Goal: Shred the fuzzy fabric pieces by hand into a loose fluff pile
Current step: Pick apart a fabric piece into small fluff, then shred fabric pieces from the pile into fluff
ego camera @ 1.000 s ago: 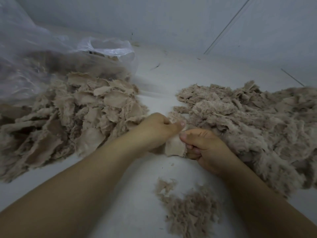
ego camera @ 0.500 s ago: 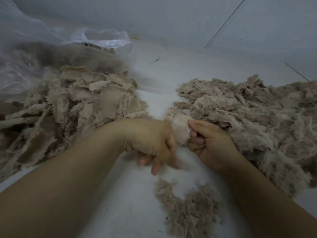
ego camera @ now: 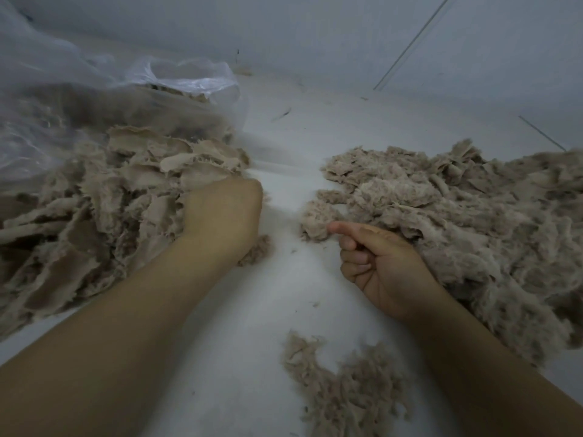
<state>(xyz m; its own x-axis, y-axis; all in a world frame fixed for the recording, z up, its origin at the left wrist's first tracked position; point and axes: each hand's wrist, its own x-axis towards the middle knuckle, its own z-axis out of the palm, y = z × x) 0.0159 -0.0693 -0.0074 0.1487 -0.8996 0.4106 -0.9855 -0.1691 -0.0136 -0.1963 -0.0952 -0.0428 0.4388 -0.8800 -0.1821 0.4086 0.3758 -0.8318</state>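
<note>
My left hand reaches into the pieces, grip hidden, right hand curled empty; soft, light fabric, best pinched at an edge.

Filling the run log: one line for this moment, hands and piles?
left hand: fingers hidden at pile of fabric pieces | right hand: curled, holds nothing, beside shredded pile | small fluff heap: nearest camera | plastic bag: behind pieces
</note>
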